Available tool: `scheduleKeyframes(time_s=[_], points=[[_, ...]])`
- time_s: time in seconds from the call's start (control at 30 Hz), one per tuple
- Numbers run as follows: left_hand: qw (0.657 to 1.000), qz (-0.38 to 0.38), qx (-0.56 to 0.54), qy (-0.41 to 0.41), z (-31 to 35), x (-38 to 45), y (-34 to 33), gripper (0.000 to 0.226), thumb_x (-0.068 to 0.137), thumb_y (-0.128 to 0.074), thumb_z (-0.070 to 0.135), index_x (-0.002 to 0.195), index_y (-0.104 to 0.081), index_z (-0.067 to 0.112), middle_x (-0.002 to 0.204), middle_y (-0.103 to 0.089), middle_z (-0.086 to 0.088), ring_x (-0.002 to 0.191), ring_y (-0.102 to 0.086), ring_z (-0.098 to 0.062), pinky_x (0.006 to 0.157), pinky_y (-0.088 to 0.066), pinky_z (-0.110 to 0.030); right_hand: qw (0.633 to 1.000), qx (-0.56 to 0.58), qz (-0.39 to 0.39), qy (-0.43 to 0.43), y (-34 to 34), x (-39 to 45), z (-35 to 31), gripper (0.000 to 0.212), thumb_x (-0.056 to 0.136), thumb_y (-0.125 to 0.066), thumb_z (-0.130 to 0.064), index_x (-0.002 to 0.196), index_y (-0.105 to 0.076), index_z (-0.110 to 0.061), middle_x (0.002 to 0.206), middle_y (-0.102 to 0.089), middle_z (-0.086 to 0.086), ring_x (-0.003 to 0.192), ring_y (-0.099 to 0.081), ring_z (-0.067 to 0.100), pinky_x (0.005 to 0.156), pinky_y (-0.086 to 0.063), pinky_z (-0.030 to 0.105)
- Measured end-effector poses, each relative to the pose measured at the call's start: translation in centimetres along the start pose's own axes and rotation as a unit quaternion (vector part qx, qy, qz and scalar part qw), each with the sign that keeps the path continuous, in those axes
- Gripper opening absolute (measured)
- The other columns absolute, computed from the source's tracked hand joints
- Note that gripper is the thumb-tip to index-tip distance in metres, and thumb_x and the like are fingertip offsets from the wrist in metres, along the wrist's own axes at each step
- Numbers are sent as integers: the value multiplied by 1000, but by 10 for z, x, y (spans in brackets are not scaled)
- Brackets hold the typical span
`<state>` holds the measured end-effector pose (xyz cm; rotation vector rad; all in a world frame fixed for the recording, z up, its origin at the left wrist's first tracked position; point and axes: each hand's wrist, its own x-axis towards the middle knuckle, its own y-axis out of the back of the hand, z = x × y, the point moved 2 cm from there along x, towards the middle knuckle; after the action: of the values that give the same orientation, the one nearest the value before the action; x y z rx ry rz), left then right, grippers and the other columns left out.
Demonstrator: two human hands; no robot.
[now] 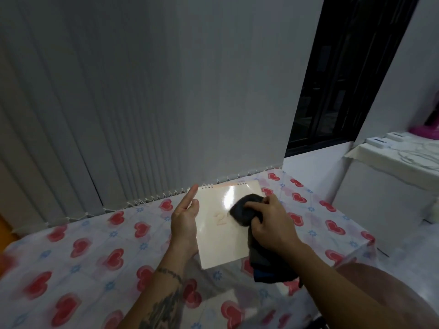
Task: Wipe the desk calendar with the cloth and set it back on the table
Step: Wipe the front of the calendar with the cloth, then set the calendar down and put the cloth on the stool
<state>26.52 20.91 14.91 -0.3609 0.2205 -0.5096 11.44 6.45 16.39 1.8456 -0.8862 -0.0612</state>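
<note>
Desk calendar held tilted above desk, spiral edge away from person, long axis running away from body. Left hand supports left edge, fingers extended, thumb on face. Right hand fingers closed on dark cloth, pressed to upper right face. Unwiped area lies left and below cloth. Not yet set down.
</note>
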Motion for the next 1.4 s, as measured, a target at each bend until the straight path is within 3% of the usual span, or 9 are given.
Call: scheduleKeyframes(time_s=[0.1, 0.17, 0.3, 0.37, 0.5, 0.7, 0.97, 1.27, 1.4], points=[[1000, -1, 15, 7, -14, 5, -6, 41, 102, -49, 20, 100, -76, 52, 93, -78, 13, 79, -76, -21, 67, -62, -38, 999, 11, 24, -35, -15, 7, -11, 43, 88, -53, -32, 132, -50, -32, 124, -41, 1, 103, -47, 17, 88, -47, 30], [1000, 9, 23, 4, -24, 10, -10, 44, 101, -50, 16, 100, -76, 52, 108, -73, 9, 97, -69, -21, 80, -61, -41, 1000, 18, -4, -1, -26, 5, -16, 45, 87, -52, -34, 132, -49, -34, 121, -39, -1, 103, -44, 15, 89, -46, 28], [997, 32, 74, -2, -57, 18, -3, 35, 99, -53, 11, 107, -76, 36, 126, -59, 12, 95, -66, 1, 70, -57, -15, 995, 39, -94, -5, -45, -17, 5, 47, 85, -51, -31, 132, -50, -34, 111, -36, -4, 99, -45, 15, 88, -45, 26], [994, 30, 105, 20, -80, 22, 3, 35, 99, -53, 14, 108, -75, 40, 126, -63, 10, 100, -67, -11, 76, -61, -25, 992, 48, -97, -58, -54, -29, 22, 47, 86, -53, -26, 132, -52, -28, 112, -38, 0, 101, -48, 20, 90, -46, 31], [986, 47, 121, 106, -124, 28, 20, 39, 98, -54, 18, 87, -76, 48, 115, -68, 7, 89, -69, -22, 57, -58, -25, 984, 47, -94, -146, -71, -51, 54, 46, 87, -55, -22, 133, -51, -23, 117, -39, 4, 106, -47, 23, 95, -42, 30], [975, 42, 166, 140, -166, 37, 37, 36, 95, -54, 15, 92, -76, 44, 126, -67, -3, 97, -69, -29, 82, -61, -47, 966, 54, -115, -226, -93, -70, 74, 47, 85, -57, -24, 131, -51, -25, 117, -33, 4, 102, -49, 25, 94, -42, 28], [937, 0, 338, 88, -172, 59, 50, 36, 92, -54, 8, 119, -73, 21, 130, -67, -5, 107, -64, -24, 98, -54, -41, 959, 81, -111, -247, -102, -72, 88, 44, 79, -62, -21, 122, -55, -28, 124, -40, 6, 95, -48, 18, 88, -37, 23], [868, 50, 489, 68, -145, 49, 45, 34, 89, -54, 4, 112, -76, 15, 118, -74, -7, 102, -66, -25, 83, -48, -27, 951, 133, -96, -262, -74, -82, 105, 37, 73, -66, -20, 103, -51, -35, 113, -40, 2, 87, -46, 13, 73, -35, 16], [895, -12, 445, 22, -137, 24, -10, 29, 91, -57, 6, 111, -76, 14, 115, -74, -5, 108, -66, -24, 89, -44, -23, 952, 140, -76, -262, -51, -90, 117, 36, 74, -67, -23, 104, -51, -34, 113, -36, 1, 93, -46, 17, 81, -37, 21]])
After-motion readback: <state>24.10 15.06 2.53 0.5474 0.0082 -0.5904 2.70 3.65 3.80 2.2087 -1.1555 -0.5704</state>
